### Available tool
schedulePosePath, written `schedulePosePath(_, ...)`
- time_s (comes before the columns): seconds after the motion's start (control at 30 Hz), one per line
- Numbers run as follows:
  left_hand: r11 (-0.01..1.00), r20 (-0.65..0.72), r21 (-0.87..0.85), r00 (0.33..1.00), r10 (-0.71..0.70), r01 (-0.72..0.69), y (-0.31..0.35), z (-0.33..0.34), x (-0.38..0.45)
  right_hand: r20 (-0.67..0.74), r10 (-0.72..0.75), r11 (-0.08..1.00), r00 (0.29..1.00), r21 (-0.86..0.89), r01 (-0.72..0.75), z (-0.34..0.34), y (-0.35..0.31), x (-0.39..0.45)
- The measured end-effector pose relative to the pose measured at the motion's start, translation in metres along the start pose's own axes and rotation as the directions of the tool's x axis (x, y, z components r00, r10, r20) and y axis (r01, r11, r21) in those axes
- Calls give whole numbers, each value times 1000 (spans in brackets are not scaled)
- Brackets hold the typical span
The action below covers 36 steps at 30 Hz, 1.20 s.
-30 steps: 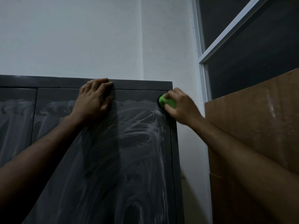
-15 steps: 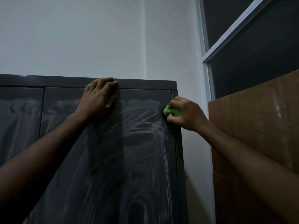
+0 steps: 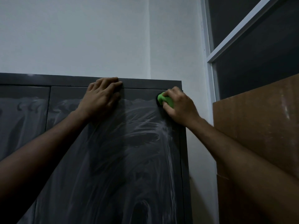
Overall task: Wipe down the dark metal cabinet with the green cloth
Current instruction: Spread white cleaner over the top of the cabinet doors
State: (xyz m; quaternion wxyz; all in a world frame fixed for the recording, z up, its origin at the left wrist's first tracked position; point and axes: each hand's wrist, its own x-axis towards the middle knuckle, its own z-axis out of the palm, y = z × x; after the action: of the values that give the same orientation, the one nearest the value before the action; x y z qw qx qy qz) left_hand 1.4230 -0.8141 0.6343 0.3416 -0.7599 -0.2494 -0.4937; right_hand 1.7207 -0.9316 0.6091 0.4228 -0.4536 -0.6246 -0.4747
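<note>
The dark metal cabinet (image 3: 113, 167) fills the lower left of the head view, its right door streaked with pale wipe marks. My right hand (image 3: 179, 107) grips the bunched green cloth (image 3: 165, 101) and presses it against the door's upper right corner. My left hand (image 3: 102, 97) lies flat on the door near its top, fingers reaching onto the cabinet's top rail. Most of the cloth is hidden under my fingers.
A brown cardboard sheet (image 3: 258, 135) leans against the wall to the right of the cabinet. Above it is a dark window with a pale frame (image 3: 212, 65). A white wall (image 3: 97, 38) rises behind the cabinet. A second door (image 3: 22, 118) is at the far left.
My right hand dropped a little down the door's right edge with the cloth, then came back up to the upper right corner. My left hand has stayed in place.
</note>
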Motion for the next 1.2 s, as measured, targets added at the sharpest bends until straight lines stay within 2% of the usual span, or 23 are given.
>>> schedulePosePath(0.13,998,19,31,999,46,-47,-3,1,-3,126,-189,982,974,4,190,5,-6,-23)
schedulePosePath(0.2,997,32,29,997,72,-73,-7,-2,-4,102,-153,987,983,-42,158,-1,3,-19)
schedulePosePath(0.3,993,15,64,995,94,-95,-14,-4,-10,-45,-5,1000,999,-22,4,3,0,-1)
schedulePosePath(0.33,994,-2,72,996,88,-88,-18,-5,-13,-63,-1,1000,998,-5,0,8,-8,0)
schedulePosePath(0.43,995,-45,74,997,68,-64,-33,-13,-26,32,-136,991,990,0,136,17,-24,-17)
schedulePosePath(0.5,993,-47,90,995,83,-79,-50,-20,-37,71,-159,986,985,-40,162,12,-18,-26)
schedulePosePath(0.57,990,-35,104,994,103,-99,-67,-28,-49,36,-59,996,998,-62,61,6,-12,-21)
schedulePosePath(0.67,990,-40,108,994,99,-94,-86,-33,-66,-76,120,993,990,-7,-121,9,-21,-3)
schedulePosePath(0.77,994,-32,92,998,62,-59,-100,-32,-79,-9,71,997,997,27,-70,21,-51,-10)
schedulePosePath(0.87,994,1,90,998,63,-63,-111,-30,-83,85,18,1000,996,-21,-16,18,-56,-31)
schedulePosePath(0.93,993,8,95,998,67,-68,-115,-31,-82,25,116,991,993,-64,-114,13,-51,-24)
schedulePosePath(1.0,993,2,97,998,70,-70,-117,-31,-80,-60,250,966,966,-56,-253,15,-53,-5)
schedulePosePath(1.03,993,-4,97,997,72,-71,-117,-30,-79,-79,272,960,959,-38,-276,18,-60,3)
schedulePosePath(1.2,992,-16,87,996,89,-88,-120,-28,-80,50,81,997,995,-16,-81,36,-89,-10)
